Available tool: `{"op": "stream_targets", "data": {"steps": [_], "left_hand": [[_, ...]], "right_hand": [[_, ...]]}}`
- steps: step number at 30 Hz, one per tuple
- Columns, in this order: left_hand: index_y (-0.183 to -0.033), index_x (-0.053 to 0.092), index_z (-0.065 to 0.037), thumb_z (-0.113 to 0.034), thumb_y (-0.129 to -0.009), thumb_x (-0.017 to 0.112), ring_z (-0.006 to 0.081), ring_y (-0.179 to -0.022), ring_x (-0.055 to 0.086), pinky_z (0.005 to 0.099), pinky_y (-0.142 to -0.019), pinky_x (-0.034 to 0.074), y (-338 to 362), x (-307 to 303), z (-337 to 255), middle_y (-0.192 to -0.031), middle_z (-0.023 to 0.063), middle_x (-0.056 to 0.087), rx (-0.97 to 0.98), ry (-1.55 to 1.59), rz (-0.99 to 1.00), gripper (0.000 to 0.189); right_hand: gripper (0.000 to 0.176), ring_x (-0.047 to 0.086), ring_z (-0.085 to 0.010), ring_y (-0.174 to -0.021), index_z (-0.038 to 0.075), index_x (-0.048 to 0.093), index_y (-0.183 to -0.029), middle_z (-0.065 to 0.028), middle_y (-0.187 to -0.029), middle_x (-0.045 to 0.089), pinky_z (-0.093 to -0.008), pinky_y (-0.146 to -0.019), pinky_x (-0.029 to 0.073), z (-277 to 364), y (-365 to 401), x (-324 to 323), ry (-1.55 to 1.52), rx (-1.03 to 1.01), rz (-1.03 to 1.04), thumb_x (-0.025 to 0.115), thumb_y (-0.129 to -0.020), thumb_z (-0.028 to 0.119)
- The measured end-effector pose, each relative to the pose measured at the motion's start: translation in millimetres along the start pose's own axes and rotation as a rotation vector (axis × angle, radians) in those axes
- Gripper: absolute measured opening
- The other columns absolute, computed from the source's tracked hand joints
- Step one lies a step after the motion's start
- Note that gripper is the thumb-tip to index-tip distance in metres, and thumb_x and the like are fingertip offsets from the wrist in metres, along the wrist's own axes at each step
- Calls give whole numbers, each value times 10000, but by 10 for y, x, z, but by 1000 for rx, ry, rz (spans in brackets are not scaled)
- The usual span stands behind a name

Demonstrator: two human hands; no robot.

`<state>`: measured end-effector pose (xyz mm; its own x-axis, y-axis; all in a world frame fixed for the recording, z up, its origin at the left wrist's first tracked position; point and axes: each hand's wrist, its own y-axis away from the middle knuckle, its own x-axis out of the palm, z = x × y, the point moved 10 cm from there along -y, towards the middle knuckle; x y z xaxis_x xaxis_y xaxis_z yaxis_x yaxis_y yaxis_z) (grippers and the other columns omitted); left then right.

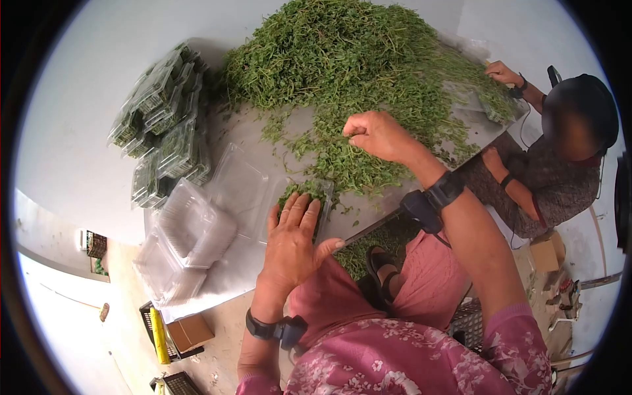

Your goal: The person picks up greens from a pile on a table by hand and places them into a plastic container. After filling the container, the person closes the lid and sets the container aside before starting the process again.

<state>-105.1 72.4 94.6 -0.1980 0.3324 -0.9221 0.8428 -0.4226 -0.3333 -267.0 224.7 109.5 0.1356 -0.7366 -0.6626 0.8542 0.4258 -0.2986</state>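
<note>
Your left hand [293, 240] lies flat, fingers extended, on greens [288, 192] in an open clear container [325, 209] near the front edge of the table [230, 128]. The container's long axis runs roughly away from you, its lid [238, 191] spread leftward. Your right hand [378, 135] curls above loose stems [349, 59]; I cannot tell whether it pinches any.

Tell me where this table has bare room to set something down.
The table is barest between the filled boxes and the greens heap, beyond the open lid. A smaller patch lies between the empty boxes and the left hand. Crowded: under the heap and the picture's left end, where boxes are stacked.
</note>
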Motion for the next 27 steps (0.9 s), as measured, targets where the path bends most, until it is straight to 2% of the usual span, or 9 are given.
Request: {"op": "stream_targets", "data": {"steps": [3, 6, 9, 12, 13, 17, 20, 24, 27], "left_hand": [[-1284, 548, 35, -421, -896, 649, 386, -1274, 479, 462, -1095, 328, 93, -423, -55, -1328, 228, 545, 0, 37, -194, 607], [-1268, 552, 39, -207, -927, 643, 349, -1201, 550, 422, -1017, 420, 390, -776, 161, -1300, 219, 573, -137, 160, -476, 430], [-1252, 555, 43, -22, -893, 608, 379, -1145, 580, 428, -965, 462, 577, -940, 319, -1263, 235, 585, -218, 177, -616, 368], [-1211, 581, 41, -11, -900, 599, 379, -1108, 604, 416, -948, 478, 580, -888, 378, -1239, 227, 605, -242, 174, -593, 316], [-1193, 598, 35, -14, -914, 590, 322, -1151, 600, 386, -972, 466, 537, -845, 363, -1254, 198, 612, -280, 184, -543, 283], [-1212, 590, 29, -54, -894, 631, 382, -1131, 609, 411, -944, 492, 453, -611, 327, -1255, 215, 604, -247, 172, -410, 331], [-1236, 582, 23, -89, -893, 649, 387, -1148, 596, 425, -956, 485, 340, -475, 311, -1281, 217, 587, -243, 198, -309, 367], [-1274, 549, 51, -293, -887, 692, 403, -1252, 505, 457, -1032, 418, 156, -271, 210, -1364, 231, 519, -143, 95, -147, 538], [-1286, 539, 66, -447, -885, 655, 413, -1280, 469, 467, -1062, 380, 34, -81, 207, -1379, 235, 505, -116, 81, -37, 662]], "right_hand": [[147, 657, -160, -769, 2, 664, -997, -83, -843, 696, -337, -700, 516, 310, 2, 19, -68, -65, 43, 650, -856, 40], [156, 677, -213, -791, 16, 669, -996, -108, -865, 696, -348, -720, 521, 877, 56, 55, -9, -259, 36, 650, -842, 34], [156, 662, -297, -828, 29, 674, -988, -126, -878, 666, -375, -738, 515, 1217, 121, 309, -61, -425, 97, 650, -835, 44], [172, 647, -329, -855, 22, 674, -999, -135, -888, 649, -395, -766, 514, 1300, 175, 579, -104, -459, 185, 644, -831, 45], [174, 647, -331, -858, 22, 674, -1000, -138, -895, 651, -394, -775, 515, 1256, 178, 635, -86, -455, 180, 643, -832, 47], [169, 655, -323, -863, 18, 676, -999, -144, -914, 665, -386, -787, 522, 1021, 102, 459, 55, -455, 17, 633, -840, 58], [159, 669, -302, -850, 3, 674, -984, -144, -915, 682, -377, -772, 530, 778, 14, 360, -25, -263, 110, 625, -845, 64], [137, 683, -261, -781, -3, 670, -962, -143, -861, 694, -361, -712, 530, 575, -39, 264, 17, -211, 80, 631, -846, 58], [133, 683, -245, -758, 1, 667, -970, -141, -843, 695, -355, -700, 525, 377, -101, 189, 67, -82, 71, 630, -852, 51]]}}
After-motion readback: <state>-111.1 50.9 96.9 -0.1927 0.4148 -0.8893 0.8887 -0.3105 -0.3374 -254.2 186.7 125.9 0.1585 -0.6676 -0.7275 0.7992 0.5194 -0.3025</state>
